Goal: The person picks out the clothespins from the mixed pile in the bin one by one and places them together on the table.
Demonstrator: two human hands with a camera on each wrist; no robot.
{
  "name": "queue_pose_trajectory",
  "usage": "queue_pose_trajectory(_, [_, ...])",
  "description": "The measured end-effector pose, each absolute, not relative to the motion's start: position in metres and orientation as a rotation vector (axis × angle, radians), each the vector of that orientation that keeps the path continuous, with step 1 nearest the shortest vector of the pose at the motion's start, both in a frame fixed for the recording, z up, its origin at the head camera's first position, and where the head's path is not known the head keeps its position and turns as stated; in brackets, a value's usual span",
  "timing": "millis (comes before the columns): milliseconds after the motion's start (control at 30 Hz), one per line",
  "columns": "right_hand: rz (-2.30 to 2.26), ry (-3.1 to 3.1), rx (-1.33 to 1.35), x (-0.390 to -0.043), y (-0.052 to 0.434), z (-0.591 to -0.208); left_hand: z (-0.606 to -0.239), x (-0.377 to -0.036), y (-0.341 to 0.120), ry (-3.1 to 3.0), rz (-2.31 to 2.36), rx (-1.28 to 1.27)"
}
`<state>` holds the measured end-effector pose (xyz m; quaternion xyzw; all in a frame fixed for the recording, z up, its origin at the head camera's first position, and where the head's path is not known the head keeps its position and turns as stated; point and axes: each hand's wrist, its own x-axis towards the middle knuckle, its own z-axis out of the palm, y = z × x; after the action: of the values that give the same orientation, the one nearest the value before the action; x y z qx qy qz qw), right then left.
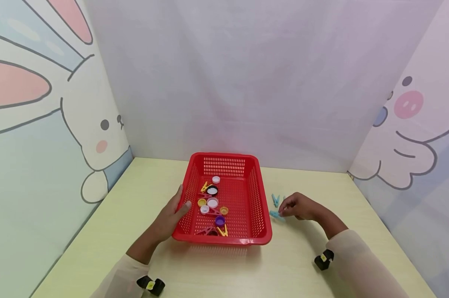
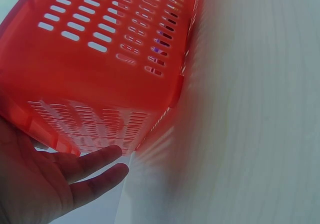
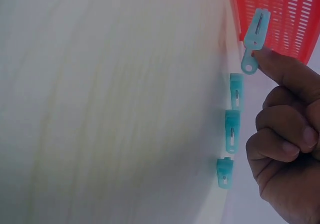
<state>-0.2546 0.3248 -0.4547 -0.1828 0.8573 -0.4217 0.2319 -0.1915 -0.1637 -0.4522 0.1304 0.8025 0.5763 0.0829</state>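
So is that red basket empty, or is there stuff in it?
Not empty. The basket holds bottle caps and a few pegs on its floor, while blue pegs lie outside on the table.

Red basket [image 1: 257, 194] between the hands

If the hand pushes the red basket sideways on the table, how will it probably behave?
The red basket looks like thin perforated plastic, so it is probably light and should slide easily on the smooth table. Its wide flat base makes tipping unlikely. The loose caps and clothespins inside may shift. The left hand rests against its side wall.
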Motion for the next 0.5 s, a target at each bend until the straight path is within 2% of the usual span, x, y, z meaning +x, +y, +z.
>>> queue_pose_trajectory(500, [-1.092,2.415,-0.439,-0.2491,0.3188,-0.4553,-0.4518,-0.1896,-0.1625,2.402,1.729,0.408])
